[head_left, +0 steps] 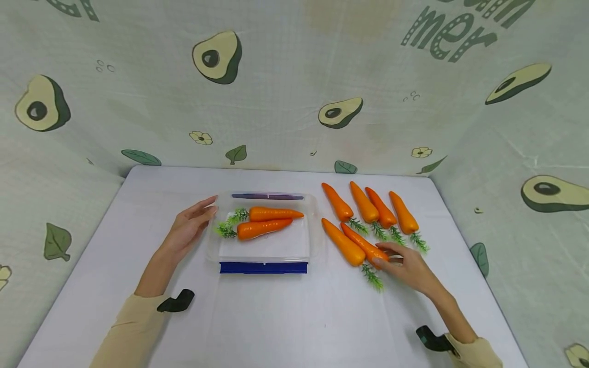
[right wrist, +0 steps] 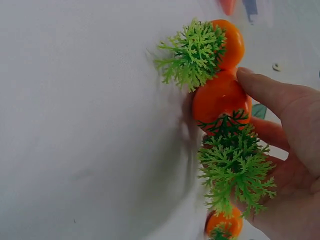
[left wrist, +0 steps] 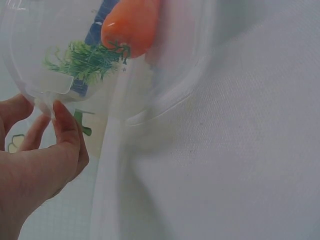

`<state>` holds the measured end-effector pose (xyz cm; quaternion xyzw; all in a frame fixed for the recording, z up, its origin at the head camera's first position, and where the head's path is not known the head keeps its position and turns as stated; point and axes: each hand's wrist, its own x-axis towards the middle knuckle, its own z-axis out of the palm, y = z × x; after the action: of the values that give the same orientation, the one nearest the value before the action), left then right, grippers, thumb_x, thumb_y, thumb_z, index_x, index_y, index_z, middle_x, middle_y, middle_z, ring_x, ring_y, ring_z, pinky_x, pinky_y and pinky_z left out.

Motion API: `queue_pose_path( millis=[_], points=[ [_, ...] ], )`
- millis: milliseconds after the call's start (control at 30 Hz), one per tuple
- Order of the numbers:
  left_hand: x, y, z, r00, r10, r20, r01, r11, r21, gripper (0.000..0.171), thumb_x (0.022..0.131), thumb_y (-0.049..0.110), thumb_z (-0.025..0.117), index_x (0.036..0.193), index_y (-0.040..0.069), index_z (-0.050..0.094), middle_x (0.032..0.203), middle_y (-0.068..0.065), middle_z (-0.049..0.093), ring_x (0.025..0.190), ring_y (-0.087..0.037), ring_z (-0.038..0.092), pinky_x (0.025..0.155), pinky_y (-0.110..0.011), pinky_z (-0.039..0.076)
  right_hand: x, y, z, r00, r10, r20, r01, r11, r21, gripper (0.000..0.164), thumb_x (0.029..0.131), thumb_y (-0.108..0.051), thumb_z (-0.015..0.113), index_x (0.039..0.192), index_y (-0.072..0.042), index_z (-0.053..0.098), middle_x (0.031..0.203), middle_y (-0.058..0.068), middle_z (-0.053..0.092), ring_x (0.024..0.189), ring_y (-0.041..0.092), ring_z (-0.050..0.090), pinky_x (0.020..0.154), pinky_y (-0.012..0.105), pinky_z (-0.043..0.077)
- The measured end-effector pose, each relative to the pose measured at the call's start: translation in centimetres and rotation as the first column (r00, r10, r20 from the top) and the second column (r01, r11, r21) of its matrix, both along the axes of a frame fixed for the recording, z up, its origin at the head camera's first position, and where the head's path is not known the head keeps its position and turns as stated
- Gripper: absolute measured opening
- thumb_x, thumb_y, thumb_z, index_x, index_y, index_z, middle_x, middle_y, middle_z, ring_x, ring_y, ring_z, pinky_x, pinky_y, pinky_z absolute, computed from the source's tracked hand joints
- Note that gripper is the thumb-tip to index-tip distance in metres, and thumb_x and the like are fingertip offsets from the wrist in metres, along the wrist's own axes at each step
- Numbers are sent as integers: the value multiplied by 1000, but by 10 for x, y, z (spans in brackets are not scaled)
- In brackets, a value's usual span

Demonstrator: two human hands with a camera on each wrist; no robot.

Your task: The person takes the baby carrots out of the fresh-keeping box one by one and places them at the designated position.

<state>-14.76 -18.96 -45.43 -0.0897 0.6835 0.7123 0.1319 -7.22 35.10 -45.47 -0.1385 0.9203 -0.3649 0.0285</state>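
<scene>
A clear plastic food container (head_left: 264, 254) with blue side clips sits on the table, two toy carrots (head_left: 275, 213) with green tops lying in it. My left hand (head_left: 189, 230) pinches the container's left edge between thumb and fingers, as the left wrist view also shows. To the right of the container, my right hand (head_left: 407, 266) holds the thick end of an orange toy carrot (head_left: 361, 241), thumb on one side and fingers on the other. Its leafy top (right wrist: 237, 167) hangs by the palm in the right wrist view. Another carrot (head_left: 341, 240) lies right beside it.
Behind my right hand, several more toy carrots (head_left: 365, 203) lie slanted in a row, tops toward me. The white table (head_left: 276, 322) is bordered at the back and sides by a cloth (head_left: 276, 102) printed with avocados.
</scene>
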Motion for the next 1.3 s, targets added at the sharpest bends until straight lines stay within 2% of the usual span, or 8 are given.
queue_pose_path(
  millis=[133,233,533,700,833,1000,1133,1300],
  points=[
    [0,0,0,1000,1,-3,-1,1000,-4,71,99,40,69,158,13,41,158,-11,36,126,-12,44,113,-24,36,-5,-3,5,999,21,-41,-21,1000,7,39,93,-11,77,126,7,67,120,21,70,103,37,69,87,48,58],
    [1,0,0,1000,-1,-3,1,1000,-8,70,100,39,67,159,13,41,161,-12,34,127,-11,43,114,-24,36,-10,-6,9,998,28,-64,-27,1000,13,36,95,-12,76,125,6,68,119,18,71,104,37,69,89,53,56],
    [0,1,1,1000,0,-11,0,1000,16,67,101,37,68,158,13,42,156,-10,38,122,-9,46,103,-16,40,-32,-26,27,982,57,-181,-51,998,37,29,93,-5,76,119,5,71,113,17,73,99,31,70,86,54,57],
    [1,1,0,1000,5,-12,-5,1000,10,66,101,35,67,157,13,43,152,-6,42,121,-10,46,101,-16,41,-43,-41,40,981,60,-184,-55,998,33,28,93,-5,76,119,3,72,113,17,74,100,30,70,87,55,57],
    [2,1,0,1000,-2,-15,2,1000,11,66,101,36,67,158,13,42,151,-5,43,124,-11,45,111,-23,38,-53,-55,47,980,67,-188,-67,998,6,27,94,-6,75,119,1,72,114,16,74,101,30,70,87,49,58],
    [2,0,-1,1000,-3,-9,3,1000,3,67,101,37,67,158,14,42,143,1,47,124,-11,45,117,-31,33,-63,-73,53,975,76,-209,-77,997,4,25,93,-10,77,117,-1,74,112,12,75,101,31,70,89,49,58],
    [2,0,-1,1000,1,-11,-1,1000,1,66,101,37,67,158,14,43,141,2,48,122,-10,45,113,-27,36,-70,-88,57,975,89,-205,-91,996,2,25,94,-11,77,116,-2,74,113,13,74,102,34,69,91,53,56],
    [2,1,-1,1000,4,-16,-4,1000,5,65,101,35,67,158,13,43,143,0,47,122,-10,46,105,-19,40,-80,-107,60,973,137,-184,-143,989,-23,25,96,-12,75,117,0,73,115,15,73,100,30,68,88,52,57]
  ],
)
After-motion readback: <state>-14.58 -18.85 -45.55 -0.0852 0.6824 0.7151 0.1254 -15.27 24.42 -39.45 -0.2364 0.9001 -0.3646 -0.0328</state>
